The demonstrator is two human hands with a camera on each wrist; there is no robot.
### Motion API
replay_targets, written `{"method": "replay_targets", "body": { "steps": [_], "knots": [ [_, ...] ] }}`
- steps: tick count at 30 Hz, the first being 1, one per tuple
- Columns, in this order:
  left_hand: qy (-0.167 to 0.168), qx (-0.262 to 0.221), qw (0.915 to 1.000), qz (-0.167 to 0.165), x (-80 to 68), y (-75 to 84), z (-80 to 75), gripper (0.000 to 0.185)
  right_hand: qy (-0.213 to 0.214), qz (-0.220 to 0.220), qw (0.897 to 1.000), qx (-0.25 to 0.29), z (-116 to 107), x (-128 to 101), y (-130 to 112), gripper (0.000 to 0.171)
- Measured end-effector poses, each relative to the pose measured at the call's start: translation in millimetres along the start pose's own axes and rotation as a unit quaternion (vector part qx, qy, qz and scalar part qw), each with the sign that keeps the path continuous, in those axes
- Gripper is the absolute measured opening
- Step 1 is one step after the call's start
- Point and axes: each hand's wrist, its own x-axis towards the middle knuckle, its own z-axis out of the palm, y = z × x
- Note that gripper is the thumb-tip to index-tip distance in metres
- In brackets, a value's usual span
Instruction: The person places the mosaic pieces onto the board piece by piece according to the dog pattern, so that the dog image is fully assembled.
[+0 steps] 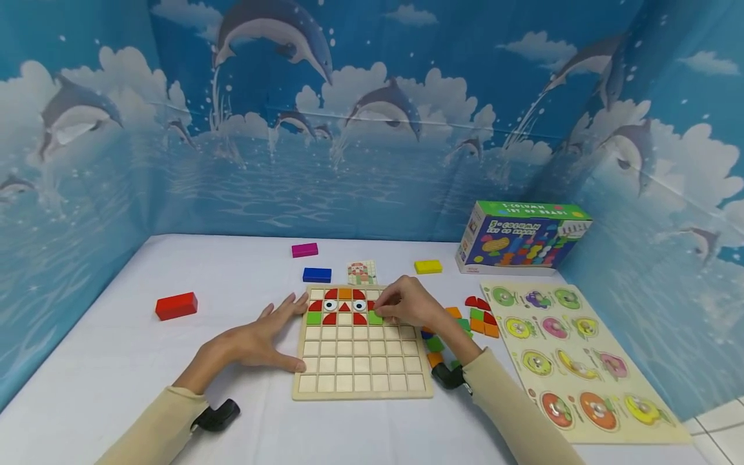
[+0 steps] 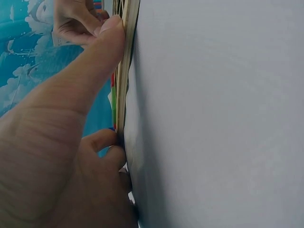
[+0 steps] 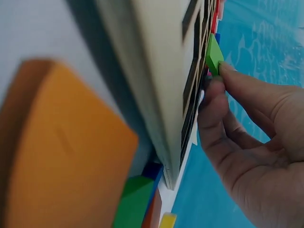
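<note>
A square wooden grid board lies flat on the white table. Its upper rows hold red, orange and green tiles and two eye tiles. With thumb and fingers spread, my left hand rests against the board's left edge; the left wrist view shows the thumb on the rim. My right hand pinches a green square tile over the upper right part of the grid. In the right wrist view the tile stands tilted between thumb and fingers. Whether it touches the board I cannot tell.
Loose tiles lie right of the board, some beneath my right forearm. Behind it are a picture card and blue, magenta and yellow blocks. A red block sits left; a fruit puzzle board and box stand right.
</note>
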Motion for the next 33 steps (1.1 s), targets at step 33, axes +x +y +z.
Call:
{"method": "replay_targets", "body": {
  "steps": [33],
  "knots": [
    [0.002,0.001,0.9997,0.023,1.5,-0.9,0.2,0.131,0.004,-0.045,0.998,-0.053,-37.1,-22.8,2.3,0.027]
  ]
}}
